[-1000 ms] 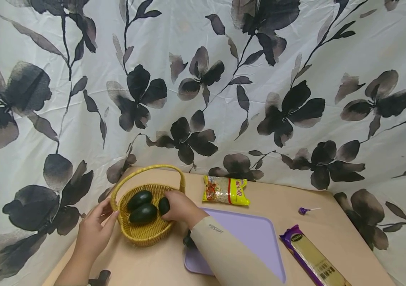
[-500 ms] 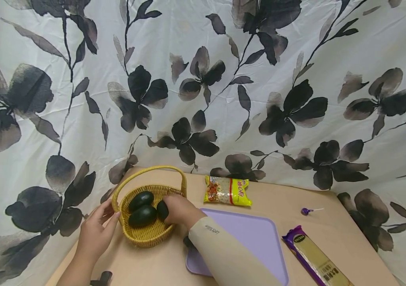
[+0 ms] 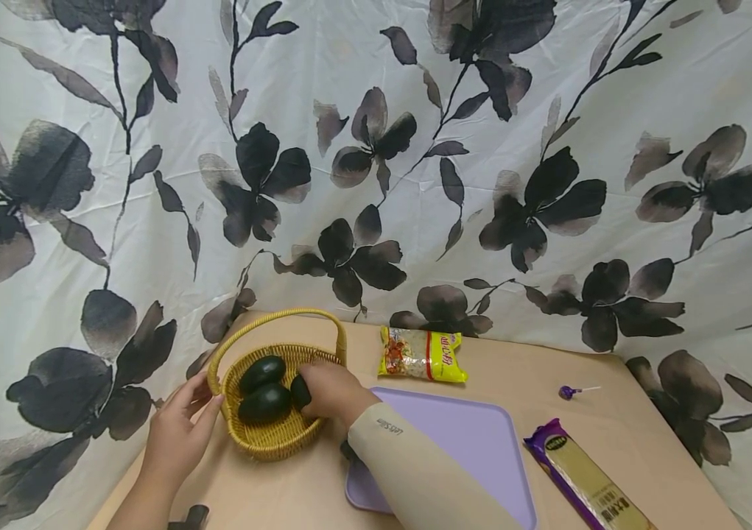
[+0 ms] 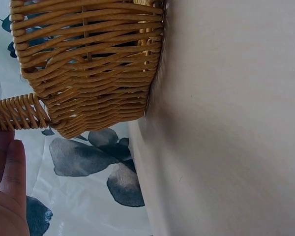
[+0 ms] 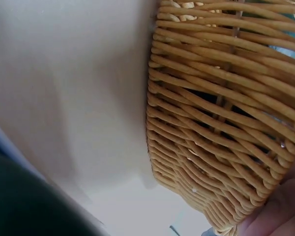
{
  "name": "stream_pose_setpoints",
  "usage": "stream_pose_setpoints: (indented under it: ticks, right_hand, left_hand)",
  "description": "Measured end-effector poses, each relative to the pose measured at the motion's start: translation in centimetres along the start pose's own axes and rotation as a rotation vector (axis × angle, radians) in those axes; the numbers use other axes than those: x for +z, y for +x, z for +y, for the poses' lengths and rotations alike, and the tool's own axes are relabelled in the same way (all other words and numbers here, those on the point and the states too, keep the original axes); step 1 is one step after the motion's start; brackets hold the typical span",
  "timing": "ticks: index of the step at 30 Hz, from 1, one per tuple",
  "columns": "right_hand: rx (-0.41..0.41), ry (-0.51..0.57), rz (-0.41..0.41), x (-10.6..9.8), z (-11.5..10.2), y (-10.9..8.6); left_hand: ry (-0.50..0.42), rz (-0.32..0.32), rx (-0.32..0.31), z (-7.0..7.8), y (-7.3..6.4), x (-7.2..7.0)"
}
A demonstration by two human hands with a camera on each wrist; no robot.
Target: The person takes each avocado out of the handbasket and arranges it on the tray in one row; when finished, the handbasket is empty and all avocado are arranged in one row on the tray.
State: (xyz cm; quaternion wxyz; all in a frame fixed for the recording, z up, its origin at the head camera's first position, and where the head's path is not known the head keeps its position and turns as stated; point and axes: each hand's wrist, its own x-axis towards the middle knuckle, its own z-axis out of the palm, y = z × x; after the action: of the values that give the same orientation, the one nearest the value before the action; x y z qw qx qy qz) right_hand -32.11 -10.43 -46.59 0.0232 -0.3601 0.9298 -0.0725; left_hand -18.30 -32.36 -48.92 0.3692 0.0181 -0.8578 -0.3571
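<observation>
A yellow wicker basket point(image 3: 276, 443) with an arched handle stands at the left of the table. Two dark green avocados, the rear one point(image 3: 261, 374) and the front one point(image 3: 264, 404), lie side by side in it. My right hand point(image 3: 329, 389) reaches over the basket's right rim and grips a third avocado point(image 3: 300, 392), partly covered by the fingers. At the left side, my left hand point(image 3: 180, 427) holds the foot of the handle between thumb and fingers. The left wrist view shows fingertips point(image 4: 14, 162) against the wrapped handle point(image 4: 19, 112).
A lilac tray point(image 3: 462, 442) lies right of the basket, partly under the right forearm. Behind it is a yellow snack bag point(image 3: 420, 355). Further right are a purple lollipop point(image 3: 568, 393) and a long purple-edged package point(image 3: 588, 475). A floral cloth point(image 3: 376, 184) hangs behind the table.
The right hand has lowered slightly into the basket with its avocado, close beside the other two. The left hand stays at the handle's foot.
</observation>
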Motion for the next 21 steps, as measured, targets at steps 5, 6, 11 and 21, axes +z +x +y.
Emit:
stream_pose_setpoints:
  ticks: [5, 6, 11, 21]
  right_hand:
    - [-0.009, 0.018, 0.017, 0.1, 0.1, 0.0]
    - [-0.010, 0.027, 0.020, 0.2, 0.1, 0.0]
    - [-0.006, 0.086, 0.029, 0.1, 0.3, -0.1]
    - [-0.046, 0.332, 0.064, -0.1, 1.3, -0.5]
  left_hand:
    - [-0.009, 0.000, 0.001, -0.2, 0.0, 0.1]
    - [-0.009, 0.001, 0.003, -0.2, 0.0, 0.1]
    - [-0.014, 0.000, 0.012, -0.1, -0.1, 0.2]
    - [-0.003, 0.009, 0.002, 0.0, 0.0, 0.0]
